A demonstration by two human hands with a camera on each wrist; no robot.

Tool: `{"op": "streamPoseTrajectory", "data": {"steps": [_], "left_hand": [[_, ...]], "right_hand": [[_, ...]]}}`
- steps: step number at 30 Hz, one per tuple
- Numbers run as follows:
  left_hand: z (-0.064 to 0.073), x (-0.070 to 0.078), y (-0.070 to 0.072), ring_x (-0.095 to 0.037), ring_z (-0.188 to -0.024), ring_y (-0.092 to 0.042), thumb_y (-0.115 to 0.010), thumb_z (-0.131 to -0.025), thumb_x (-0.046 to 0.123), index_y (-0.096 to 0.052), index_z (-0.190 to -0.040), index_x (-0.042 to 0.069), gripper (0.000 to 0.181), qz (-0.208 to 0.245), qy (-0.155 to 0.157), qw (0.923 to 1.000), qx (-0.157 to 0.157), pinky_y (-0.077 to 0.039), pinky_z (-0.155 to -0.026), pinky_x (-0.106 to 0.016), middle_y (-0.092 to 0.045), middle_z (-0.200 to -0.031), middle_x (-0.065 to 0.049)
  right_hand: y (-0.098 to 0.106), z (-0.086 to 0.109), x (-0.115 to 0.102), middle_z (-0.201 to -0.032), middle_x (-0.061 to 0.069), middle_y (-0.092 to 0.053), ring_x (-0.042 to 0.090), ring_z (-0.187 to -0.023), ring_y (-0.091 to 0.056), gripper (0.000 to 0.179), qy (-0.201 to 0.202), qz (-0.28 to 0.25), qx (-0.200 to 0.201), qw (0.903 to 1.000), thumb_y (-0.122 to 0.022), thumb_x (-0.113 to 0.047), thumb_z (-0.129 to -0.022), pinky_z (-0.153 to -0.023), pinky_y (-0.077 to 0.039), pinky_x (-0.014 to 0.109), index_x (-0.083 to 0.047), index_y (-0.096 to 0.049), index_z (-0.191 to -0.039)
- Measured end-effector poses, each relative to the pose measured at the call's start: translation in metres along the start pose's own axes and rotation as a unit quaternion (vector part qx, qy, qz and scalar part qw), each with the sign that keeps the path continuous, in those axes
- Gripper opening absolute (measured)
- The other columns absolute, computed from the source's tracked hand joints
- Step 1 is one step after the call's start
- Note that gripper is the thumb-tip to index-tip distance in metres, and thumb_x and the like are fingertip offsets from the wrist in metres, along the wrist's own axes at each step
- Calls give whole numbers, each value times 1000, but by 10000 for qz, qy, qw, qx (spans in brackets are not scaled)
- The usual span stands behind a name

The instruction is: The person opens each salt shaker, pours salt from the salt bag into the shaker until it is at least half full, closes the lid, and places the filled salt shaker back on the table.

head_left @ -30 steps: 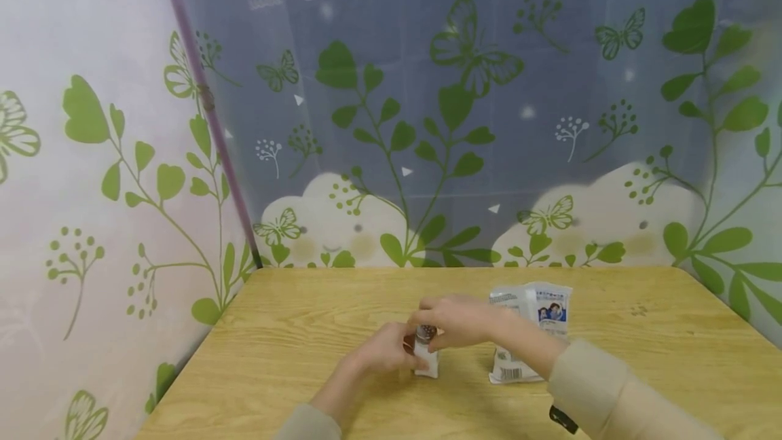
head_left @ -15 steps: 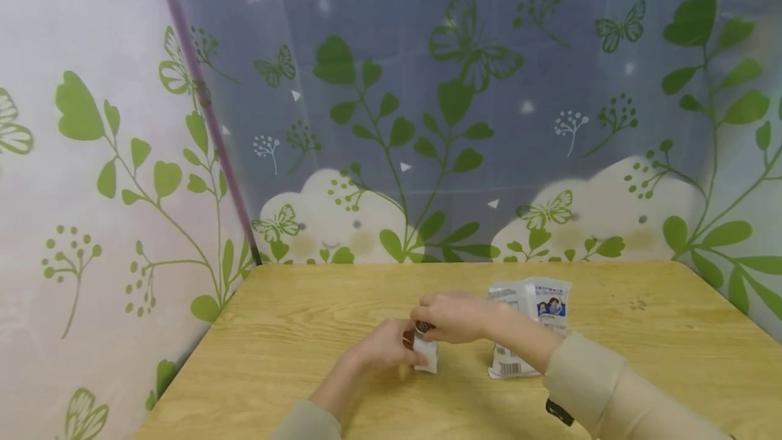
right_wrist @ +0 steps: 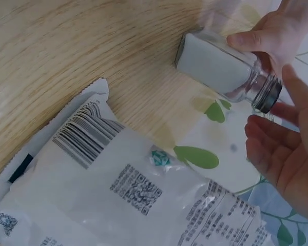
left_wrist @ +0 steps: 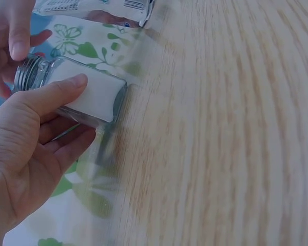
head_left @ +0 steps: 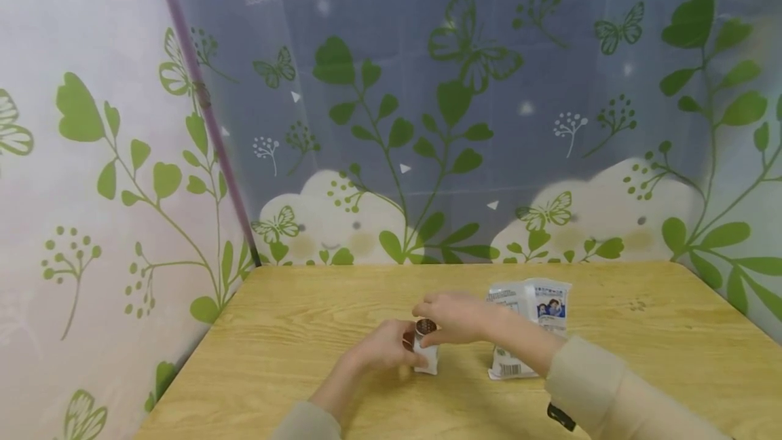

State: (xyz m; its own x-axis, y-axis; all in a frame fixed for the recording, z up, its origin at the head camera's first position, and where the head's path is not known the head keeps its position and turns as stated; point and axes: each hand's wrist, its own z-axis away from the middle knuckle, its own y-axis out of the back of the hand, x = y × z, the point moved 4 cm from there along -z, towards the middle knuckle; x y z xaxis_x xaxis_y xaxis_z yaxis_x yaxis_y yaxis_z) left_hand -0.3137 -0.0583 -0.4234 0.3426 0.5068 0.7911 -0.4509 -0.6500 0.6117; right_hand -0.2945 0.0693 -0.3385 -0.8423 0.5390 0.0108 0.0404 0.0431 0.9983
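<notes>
A small square glass shaker (head_left: 427,360) with white contents stands on the wooden table. Its metal cap (right_wrist: 267,94) has a dark top with holes, visible in the head view. My left hand (head_left: 386,346) grips the body from the left, its thumb laid along the glass in the left wrist view (left_wrist: 46,128). My right hand (head_left: 458,318) is around the cap with thumb and fingers spread loosely; in the right wrist view (right_wrist: 295,148) gaps show between most fingers and the metal. Whether a fingertip touches the cap I cannot tell.
A white printed plastic bag (head_left: 512,367) lies right of the shaker, partly behind my right forearm. In the right wrist view, its barcode and square code show. The wooden table (head_left: 305,304) meets a patterned cloth backdrop (head_left: 379,121) at the back and left.
Half a second ago my right hand covered more of the cap; now its fingers have loosened and the perforated top shows. My left hand and the shaker stay in place.
</notes>
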Motion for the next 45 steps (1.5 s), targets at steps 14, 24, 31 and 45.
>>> {"op": "streamPoseTrajectory", "data": {"steps": [14, 24, 31, 45], "left_hand": [[-2, 2, -1, -8, -76, -58, -77, -73, 7, -63, -100, 7, 31, 166, -184, 9997, -6, -48, -71, -22, -61, -83, 4], [-3, 1, -1, -8, -78, -57, -77, -74, 15, -62, -95, 11, 27, -128, -121, 9998, 44, -47, -72, -24, -60, -82, 5], [-2, 1, -2, -9, -76, -57, -78, -73, 15, -62, -93, 12, 26, -80, -74, 9999, 57, -47, -71, -25, -60, -81, 5], [0, 1, -2, -9, -76, -58, -78, -72, 11, -62, -109, 7, 40, 121, -209, 9997, 43, -48, -70, -23, -61, -83, 4]], "right_hand": [[0, 4, -2, -97, -4, -56, 3, -79, -51, 34, 972, 296, 263, 9945, -69, -16, -83, -68, -43, 14, -16, -64, -116], [-4, 0, 2, -93, -3, -57, 4, -81, -53, 22, 748, -195, 251, 9967, -67, -23, -85, -71, -45, 17, -10, -63, -102], [-6, -4, 3, -81, -6, -52, 3, -68, -46, 22, 371, 35, 194, 9991, -66, -33, -84, -60, -42, 17, -12, -61, -90], [-5, 6, 3, -106, -1, -59, 8, -93, -56, 36, 819, -237, 117, 9963, -68, -13, -83, -81, -46, 20, -12, -61, -119]]}}
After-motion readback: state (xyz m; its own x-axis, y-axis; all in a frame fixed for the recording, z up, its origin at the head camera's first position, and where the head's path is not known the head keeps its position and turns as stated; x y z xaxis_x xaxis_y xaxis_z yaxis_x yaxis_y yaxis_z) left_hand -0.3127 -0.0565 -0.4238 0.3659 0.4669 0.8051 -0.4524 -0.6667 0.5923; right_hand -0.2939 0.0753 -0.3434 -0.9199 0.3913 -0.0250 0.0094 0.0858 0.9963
